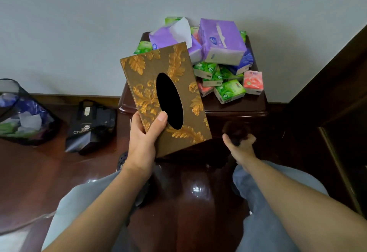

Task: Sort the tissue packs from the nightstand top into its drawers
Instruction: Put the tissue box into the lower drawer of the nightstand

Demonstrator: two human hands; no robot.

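My left hand [146, 136] grips a brown tissue box cover [164, 95] with gold leaf patterns and a dark oval opening, holding it tilted in front of the nightstand [238, 106]. A pile of tissue packs lies on the nightstand top: two large purple packs [222, 41], several small green packs [229, 91] and pink ones [253, 82]. My right hand [241, 142] has its fingers curled round the dark drawer knob [236, 130] on the nightstand front. The drawer front is dark and hard to make out.
A mesh wastebasket [21, 112] with paper scraps stands on the wooden floor at the left. A dark shopping bag [89, 124] lies beside it. Dark wooden furniture [341, 93] rises at the right. My knees in light trousers flank the nightstand.
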